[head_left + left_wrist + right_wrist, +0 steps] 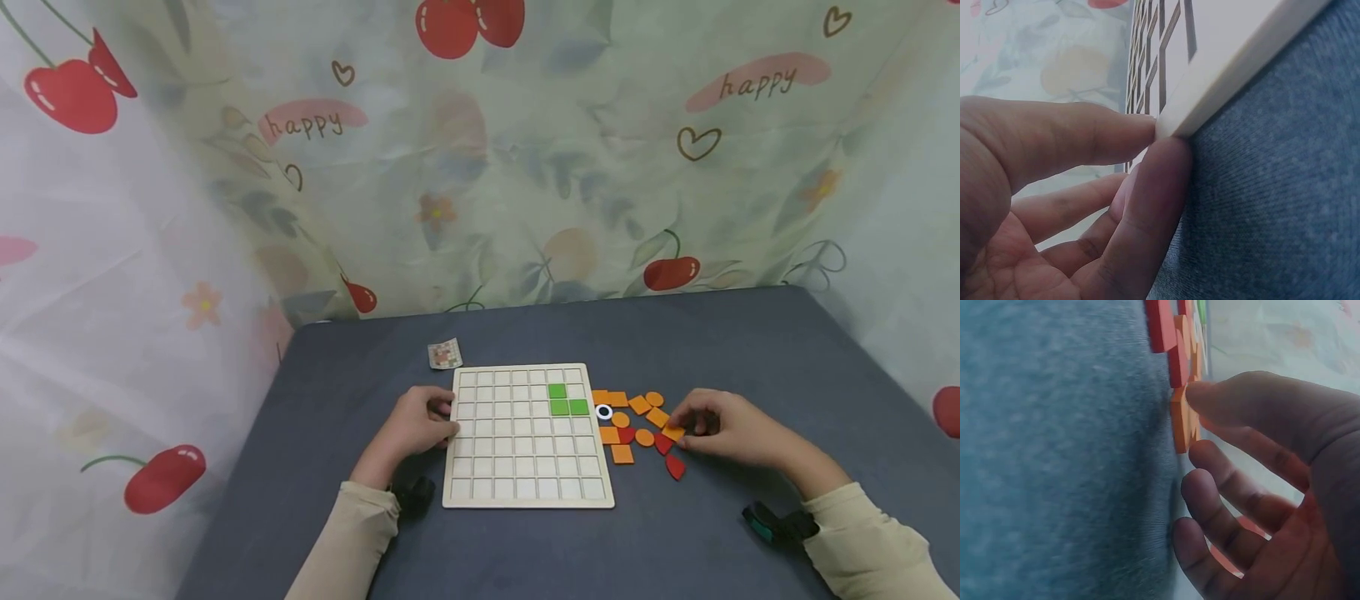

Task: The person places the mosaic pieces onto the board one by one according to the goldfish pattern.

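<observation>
My left hand [416,423] grips the left edge of a pale gridded board [513,447], which stretches rightward from those fingers. Between my two hands, on its far right part, sit three green squares [559,407]. My right hand [727,427] pinches an orange piece [672,433]; left of those fingertips, more orange pieces spread toward the board, a white ring [603,412] among them. A red piece [676,467] lies just my side of the right fingertips. Beyond my left fingers rests a small card [445,353]; farther past both hands hangs a cherry-printed curtain [517,167].
</observation>
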Demonstrator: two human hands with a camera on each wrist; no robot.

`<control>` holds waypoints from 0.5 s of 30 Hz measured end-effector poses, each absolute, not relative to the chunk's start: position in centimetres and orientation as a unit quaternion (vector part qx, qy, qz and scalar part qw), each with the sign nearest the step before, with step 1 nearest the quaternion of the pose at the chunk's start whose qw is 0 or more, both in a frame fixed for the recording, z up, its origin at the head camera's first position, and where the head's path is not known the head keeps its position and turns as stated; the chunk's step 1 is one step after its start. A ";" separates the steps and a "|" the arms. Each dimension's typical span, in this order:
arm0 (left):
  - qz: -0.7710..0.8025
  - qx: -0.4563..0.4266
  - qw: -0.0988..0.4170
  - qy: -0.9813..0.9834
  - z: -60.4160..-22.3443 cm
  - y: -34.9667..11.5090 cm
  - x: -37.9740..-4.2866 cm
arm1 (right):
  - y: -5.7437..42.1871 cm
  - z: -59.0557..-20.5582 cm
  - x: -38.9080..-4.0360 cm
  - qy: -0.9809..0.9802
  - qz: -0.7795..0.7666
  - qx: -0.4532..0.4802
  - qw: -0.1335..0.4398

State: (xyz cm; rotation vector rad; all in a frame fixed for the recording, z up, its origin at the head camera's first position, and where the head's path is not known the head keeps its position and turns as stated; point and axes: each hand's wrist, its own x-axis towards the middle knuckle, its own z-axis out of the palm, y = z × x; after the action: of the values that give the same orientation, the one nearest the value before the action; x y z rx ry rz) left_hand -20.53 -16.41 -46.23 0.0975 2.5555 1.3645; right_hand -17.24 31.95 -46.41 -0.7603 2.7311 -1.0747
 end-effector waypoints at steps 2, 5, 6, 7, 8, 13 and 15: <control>0.468 0.034 0.120 0.875 -46.2 -16.4 -20.5 | 32.0 -46.5 -17.1 0.898 -0.357 -0.251 0.060; 0.469 0.032 0.120 0.874 -46.2 -16.5 -20.4 | 31.9 -46.5 -17.0 0.898 -0.357 -0.250 0.059; 0.470 0.032 0.120 0.874 -46.2 -16.5 -20.4 | 31.8 -46.4 -16.9 0.899 -0.355 -0.250 0.057; 0.470 0.032 0.120 0.874 -46.3 -16.5 -20.4 | 31.8 -46.5 -16.9 0.901 -0.353 -0.248 0.056; 0.470 0.032 0.120 0.874 -46.3 -16.5 -20.4 | 31.8 -46.5 -16.9 0.902 -0.351 -0.246 0.056; 0.468 0.033 0.119 0.875 -46.4 -16.5 -20.5 | 31.7 -46.7 -17.0 0.908 -0.344 -0.233 0.052; 0.466 0.033 0.119 0.876 -46.3 -16.5 -20.5 | 31.7 -46.7 -17.0 0.909 -0.342 -0.232 0.046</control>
State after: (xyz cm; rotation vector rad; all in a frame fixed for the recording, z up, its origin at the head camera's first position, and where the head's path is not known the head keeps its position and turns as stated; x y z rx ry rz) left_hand -20.52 -16.47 -46.32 0.0952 2.5608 1.3623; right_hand -16.97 31.70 -46.74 -0.7093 2.7760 -1.0450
